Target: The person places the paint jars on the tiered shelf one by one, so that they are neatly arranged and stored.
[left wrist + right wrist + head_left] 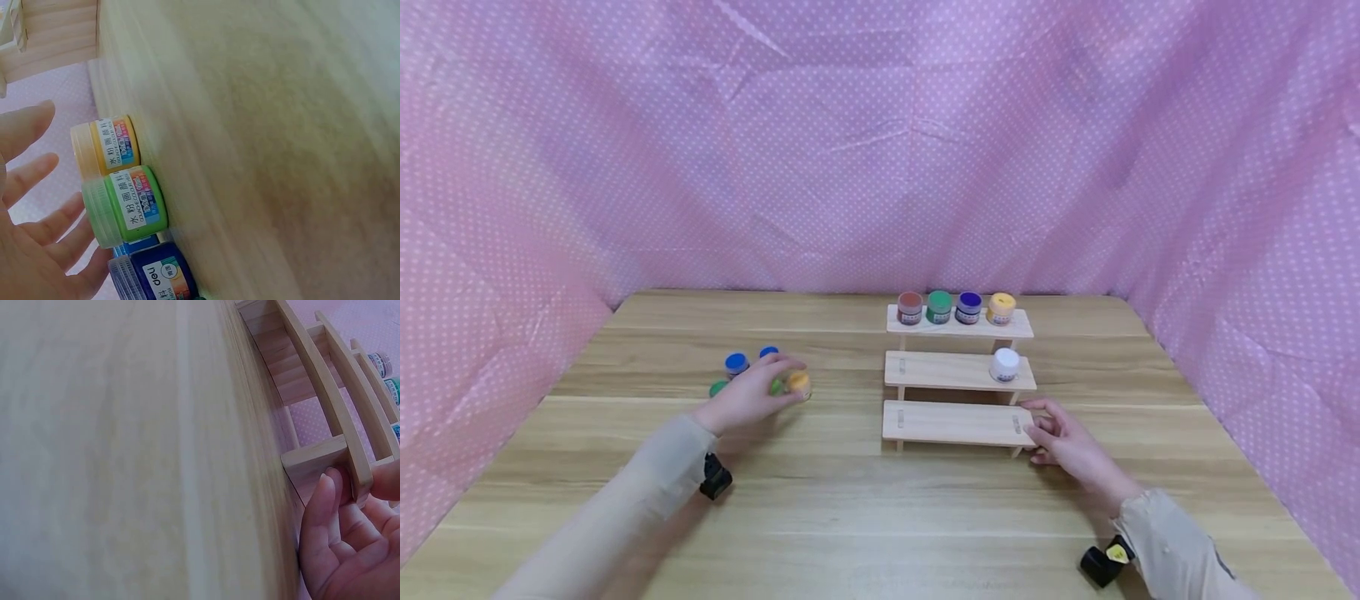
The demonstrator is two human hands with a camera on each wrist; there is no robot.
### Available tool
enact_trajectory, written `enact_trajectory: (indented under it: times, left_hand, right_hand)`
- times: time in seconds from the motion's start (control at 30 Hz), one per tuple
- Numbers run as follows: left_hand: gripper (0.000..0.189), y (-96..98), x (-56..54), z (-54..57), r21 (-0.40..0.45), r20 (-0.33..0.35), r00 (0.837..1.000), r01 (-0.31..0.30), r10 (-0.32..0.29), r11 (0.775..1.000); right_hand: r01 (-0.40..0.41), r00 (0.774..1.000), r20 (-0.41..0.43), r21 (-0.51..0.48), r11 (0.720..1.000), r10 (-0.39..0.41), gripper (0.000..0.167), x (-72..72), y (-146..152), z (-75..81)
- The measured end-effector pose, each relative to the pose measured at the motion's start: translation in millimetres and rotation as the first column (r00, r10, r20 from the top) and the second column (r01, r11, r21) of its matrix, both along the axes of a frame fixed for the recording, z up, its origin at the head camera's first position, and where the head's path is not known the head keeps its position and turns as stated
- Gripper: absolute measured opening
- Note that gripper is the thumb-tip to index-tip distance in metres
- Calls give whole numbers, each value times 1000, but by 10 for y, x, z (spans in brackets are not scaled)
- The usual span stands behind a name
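Note:
My left hand (751, 393) hovers over a small group of paint jars, its fingers spread and loosely bent. In the left wrist view, a yellow paint jar (115, 147) stands beside a light green paint jar (134, 203) and a dark blue one (159, 275); the fingers are beside their lids and grip none of them. Another green lid (718, 388) shows left of the hand. My right hand (1071, 446) holds the right end of the lowest step of a three-tier wooden stand (958, 423), thumb above and fingers curled beneath, as the right wrist view shows.
Red (910, 308), green (939, 307), purple-blue (968, 308) and yellow (1001, 309) jars line the top step. A white jar (1004, 365) sits at the middle step's right end. Behind the wooden table (850, 517) hangs a pink dotted cloth (865, 167).

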State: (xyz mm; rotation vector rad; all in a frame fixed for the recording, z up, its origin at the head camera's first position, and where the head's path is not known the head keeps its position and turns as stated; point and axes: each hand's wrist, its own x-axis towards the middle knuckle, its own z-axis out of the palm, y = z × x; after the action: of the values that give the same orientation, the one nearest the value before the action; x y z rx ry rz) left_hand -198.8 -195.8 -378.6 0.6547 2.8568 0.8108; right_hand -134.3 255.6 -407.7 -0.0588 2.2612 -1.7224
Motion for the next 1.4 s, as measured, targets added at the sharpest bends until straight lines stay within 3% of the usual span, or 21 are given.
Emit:
enact_trajectory:
  times: [0.3,0.83,1.4]
  left_hand:
    - [50,-16,-35,-31,-40,-9,1000,20,-21,999]
    - [43,-9,-61,-21,-22,-27,996,84,-85,996]
    - [42,7,-110,-74,24,3,1000,31,-31,999]
  right_hand:
    - [10,1000,4,2,1000,-10,41,4,-6,9]
    - [3,1000,-4,-1,1000,-3,40,4,-1,14]
    - [6,1000,-6,16,1000,-6,41,-7,8,-10]
